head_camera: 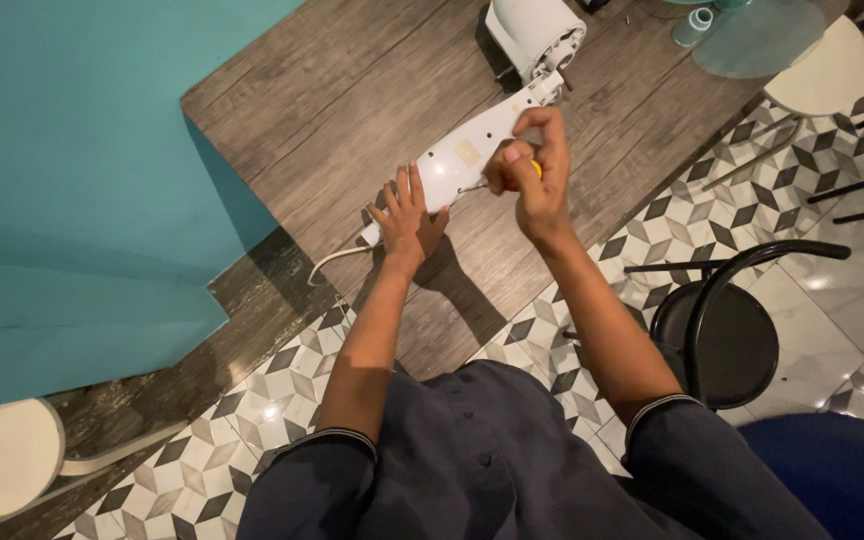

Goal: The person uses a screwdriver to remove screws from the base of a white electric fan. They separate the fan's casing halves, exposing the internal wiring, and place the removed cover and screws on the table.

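Two hands work a smooth white plastic casing (472,150): left hand (407,222) flat on it, right hand (532,170) gripping a yellow-handled screwdriver (535,170), on a wood-grain table (352,90) above patterned floor tiles (252,420).

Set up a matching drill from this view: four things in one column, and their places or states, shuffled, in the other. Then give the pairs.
Things:
1. left hand
2. right hand
3. black chair
4. white stool

Places or states:
A. on the patterned floor, at the person's right
B. pressed flat on the white appliance
C. at the lower left edge, beside the teal wall
D. closed round a yellow-handled screwdriver

Pairs: 1-B, 2-D, 3-A, 4-C
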